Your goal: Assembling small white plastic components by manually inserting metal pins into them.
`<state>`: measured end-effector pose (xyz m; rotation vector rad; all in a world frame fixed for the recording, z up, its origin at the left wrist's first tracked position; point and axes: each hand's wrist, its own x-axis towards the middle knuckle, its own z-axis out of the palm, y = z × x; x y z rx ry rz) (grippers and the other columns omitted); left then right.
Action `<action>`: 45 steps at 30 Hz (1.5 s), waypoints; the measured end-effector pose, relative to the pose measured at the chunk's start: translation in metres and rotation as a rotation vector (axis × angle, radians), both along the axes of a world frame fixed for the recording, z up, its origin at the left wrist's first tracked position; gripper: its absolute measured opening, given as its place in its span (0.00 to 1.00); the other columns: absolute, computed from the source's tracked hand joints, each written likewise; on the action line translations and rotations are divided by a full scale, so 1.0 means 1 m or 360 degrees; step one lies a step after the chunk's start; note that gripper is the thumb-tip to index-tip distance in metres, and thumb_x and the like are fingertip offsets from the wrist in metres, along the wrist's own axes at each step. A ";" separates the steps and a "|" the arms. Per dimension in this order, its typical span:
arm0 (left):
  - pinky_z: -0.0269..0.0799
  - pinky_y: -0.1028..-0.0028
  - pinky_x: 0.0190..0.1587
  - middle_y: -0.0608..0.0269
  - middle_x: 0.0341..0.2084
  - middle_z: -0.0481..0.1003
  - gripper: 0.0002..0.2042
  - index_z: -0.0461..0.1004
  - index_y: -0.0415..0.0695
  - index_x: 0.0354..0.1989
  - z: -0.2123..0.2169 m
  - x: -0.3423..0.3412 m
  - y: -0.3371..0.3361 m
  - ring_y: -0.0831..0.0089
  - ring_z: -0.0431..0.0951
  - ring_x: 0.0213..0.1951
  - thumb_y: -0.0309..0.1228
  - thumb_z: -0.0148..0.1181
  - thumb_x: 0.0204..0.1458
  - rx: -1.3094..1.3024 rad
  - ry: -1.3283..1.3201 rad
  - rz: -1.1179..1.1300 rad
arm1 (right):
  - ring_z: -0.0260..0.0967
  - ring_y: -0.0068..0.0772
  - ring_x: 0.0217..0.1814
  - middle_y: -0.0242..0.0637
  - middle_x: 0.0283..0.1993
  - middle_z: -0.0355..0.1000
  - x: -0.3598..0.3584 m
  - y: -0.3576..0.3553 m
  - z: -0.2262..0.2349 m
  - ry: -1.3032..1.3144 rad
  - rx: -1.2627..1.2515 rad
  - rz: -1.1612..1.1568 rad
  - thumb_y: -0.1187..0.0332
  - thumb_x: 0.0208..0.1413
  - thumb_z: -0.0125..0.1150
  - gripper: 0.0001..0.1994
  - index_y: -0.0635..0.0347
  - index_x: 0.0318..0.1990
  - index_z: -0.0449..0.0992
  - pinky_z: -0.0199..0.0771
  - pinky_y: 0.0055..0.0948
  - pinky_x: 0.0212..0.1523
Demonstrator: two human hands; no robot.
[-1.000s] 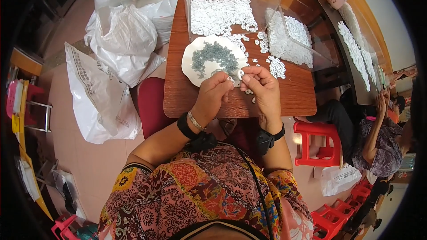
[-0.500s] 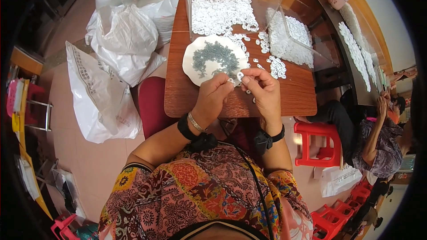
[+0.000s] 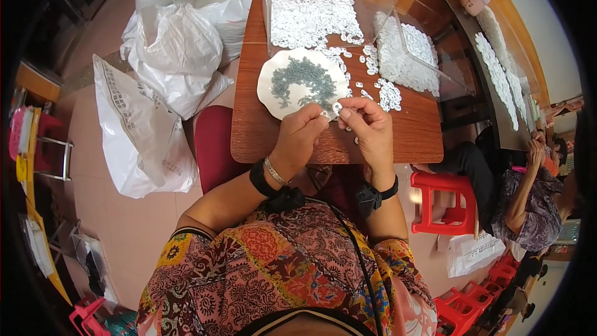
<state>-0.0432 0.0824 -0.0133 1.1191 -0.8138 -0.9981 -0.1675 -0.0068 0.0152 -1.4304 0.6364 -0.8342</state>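
My left hand [image 3: 300, 139] and my right hand [image 3: 368, 129] meet over the near edge of a small wooden table [image 3: 261, 130]. Each pinches a small white ring-shaped piece [image 3: 336, 108] between the fingertips, close together. Just beyond the fingers stands a white plate [image 3: 271, 101] holding several small grey-green pieces [image 3: 303, 81]. Loose white rings [image 3: 389, 93] lie scattered to the right of the plate.
Heaps of white rings [image 3: 311, 18] lie behind clear plastic dividers [image 3: 398, 37] at the table's far side. White plastic sacks [image 3: 143, 137] crowd the floor on the left. A red stool [image 3: 444, 202] and a seated person [image 3: 522, 205] are on the right.
My hands have stayed at the plate's near edge; the fingers shifted slightly around the small white pieces. Nothing else moved.
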 end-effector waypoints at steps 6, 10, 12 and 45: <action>0.55 0.83 0.22 0.73 0.14 0.62 0.09 0.67 0.43 0.24 0.001 0.000 0.000 0.85 0.61 0.18 0.32 0.48 0.55 0.0003 0.0026 -0.0004 | 0.64 0.13 0.28 0.26 0.26 0.71 -0.002 -0.001 -0.001 0.0000 0.0079 0.0023 0.77 0.53 0.58 0.07 0.65 0.40 0.76 0.65 0.14 0.31; 0.57 0.80 0.21 0.71 0.14 0.62 0.08 0.68 0.38 0.26 -0.002 0.000 -0.001 0.85 0.61 0.18 0.30 0.50 0.54 -0.0008 0.0033 0.0025 | 0.62 0.11 0.27 0.24 0.26 0.70 -0.001 0.002 -0.001 0.0007 0.0027 0.0011 0.77 0.53 0.59 0.07 0.65 0.40 0.76 0.62 0.12 0.30; 0.57 0.80 0.21 0.71 0.13 0.62 0.08 0.68 0.38 0.26 -0.002 0.000 0.000 0.85 0.61 0.18 0.30 0.50 0.54 -0.0001 0.0018 0.0029 | 0.58 0.09 0.26 0.21 0.25 0.67 0.000 0.006 0.001 0.0093 -0.0058 -0.0027 0.77 0.52 0.59 0.07 0.65 0.39 0.76 0.59 0.11 0.28; 0.61 0.83 0.21 0.69 0.16 0.69 0.11 0.73 0.40 0.27 -0.009 -0.003 -0.005 0.83 0.67 0.18 0.33 0.47 0.55 0.0106 0.0461 -0.0113 | 0.65 0.22 0.32 0.32 0.32 0.68 -0.003 0.008 -0.001 0.0357 -0.0722 0.0178 0.79 0.41 0.63 0.17 0.63 0.42 0.74 0.67 0.20 0.36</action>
